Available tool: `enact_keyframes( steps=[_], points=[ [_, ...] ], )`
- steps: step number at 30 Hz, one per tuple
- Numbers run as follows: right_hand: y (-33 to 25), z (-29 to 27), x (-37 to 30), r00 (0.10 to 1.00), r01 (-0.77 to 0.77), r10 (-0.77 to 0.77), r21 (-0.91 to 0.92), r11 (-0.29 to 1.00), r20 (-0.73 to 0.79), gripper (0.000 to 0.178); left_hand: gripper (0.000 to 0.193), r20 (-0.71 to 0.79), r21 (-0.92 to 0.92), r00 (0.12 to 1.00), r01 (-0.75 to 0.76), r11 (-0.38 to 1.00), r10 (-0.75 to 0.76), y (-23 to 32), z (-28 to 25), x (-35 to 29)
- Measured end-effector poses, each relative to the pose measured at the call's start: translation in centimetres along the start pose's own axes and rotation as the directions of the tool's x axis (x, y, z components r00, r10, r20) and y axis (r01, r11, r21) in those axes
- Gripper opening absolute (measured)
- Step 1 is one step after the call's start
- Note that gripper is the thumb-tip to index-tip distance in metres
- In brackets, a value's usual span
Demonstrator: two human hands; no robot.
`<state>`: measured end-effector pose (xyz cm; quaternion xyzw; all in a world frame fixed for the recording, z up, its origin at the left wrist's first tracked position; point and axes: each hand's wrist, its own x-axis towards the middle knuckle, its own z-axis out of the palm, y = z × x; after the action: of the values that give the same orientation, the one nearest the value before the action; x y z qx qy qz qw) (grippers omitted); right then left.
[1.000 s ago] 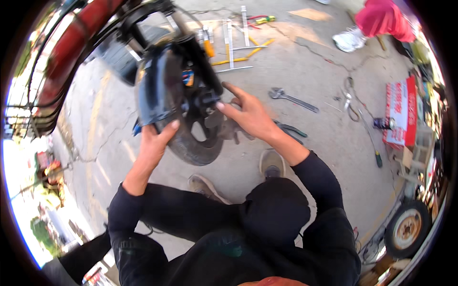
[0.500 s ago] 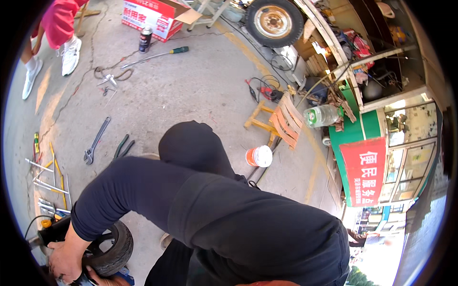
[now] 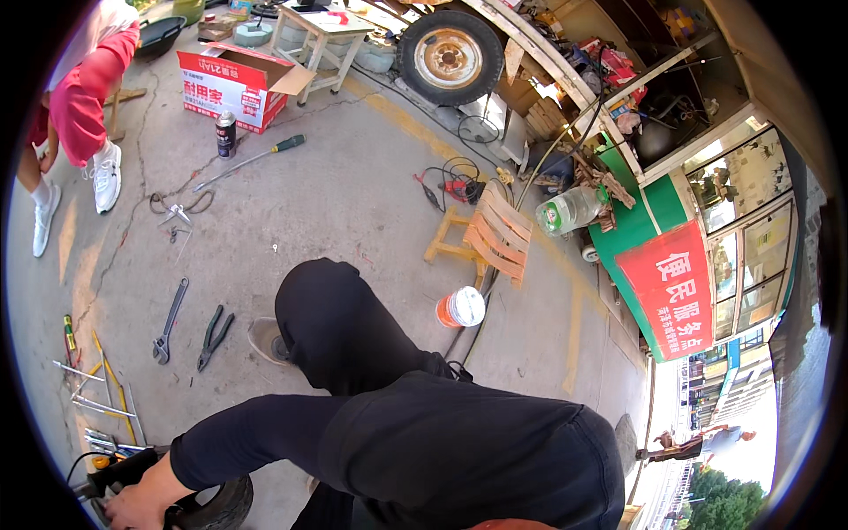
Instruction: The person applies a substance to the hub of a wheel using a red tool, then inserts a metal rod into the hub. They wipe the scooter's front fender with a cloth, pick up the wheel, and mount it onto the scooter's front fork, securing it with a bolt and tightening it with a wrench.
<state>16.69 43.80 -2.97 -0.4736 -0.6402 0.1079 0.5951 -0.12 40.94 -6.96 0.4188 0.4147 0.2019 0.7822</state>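
My right arm, in a dark sleeve, reaches across to the lower left corner. There my right hand bends its fingers round a greyish part at the picture's edge; that part is too cut off to name. Just beside the hand is a small wheel with a black tyre, partly hidden below my wrist. A black tube-like part runs next to the hand. My left hand does not show. Pliers with dark handles and an adjustable wrench lie on the ground beyond my forearm.
Several thin rods and a screwdriver lie at the left. Further off are a spray can, a red-white carton and a person's white shoe. A wooden stool and a small tub stand to the right.
The view has shifted, showing more of the far ground and the whole pliers. My right hand stays by the wheel, lower in the picture. My left hand, partly visible before, has gone from view.
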Motion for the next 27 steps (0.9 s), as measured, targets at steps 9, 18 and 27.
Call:
enact_keyframes(
  steps=[9,18,27],
  points=[
    [-2.1,-3.2,-1.6,0.996,-0.054,0.058,0.054,0.997,-0.064,0.037,0.043,-0.193,0.074,0.93,-0.303,0.95,0.312,2.0,5.2,-3.6],
    [-7.5,-3.2,-7.3,0.963,-0.245,0.204,0.252,0.936,0.178,0.047,0.061,-0.171,0.194,0.727,-0.637,0.746,0.665,3.4,5.8,-5.9],
    [-1.0,-4.5,-1.9,0.919,-0.386,0.385,0.378,0.841,0.082,0.05,0.077,-0.166,0.341,0.901,-0.329,0.88,0.401,4.2,7.4,-5.0]
  ],
)
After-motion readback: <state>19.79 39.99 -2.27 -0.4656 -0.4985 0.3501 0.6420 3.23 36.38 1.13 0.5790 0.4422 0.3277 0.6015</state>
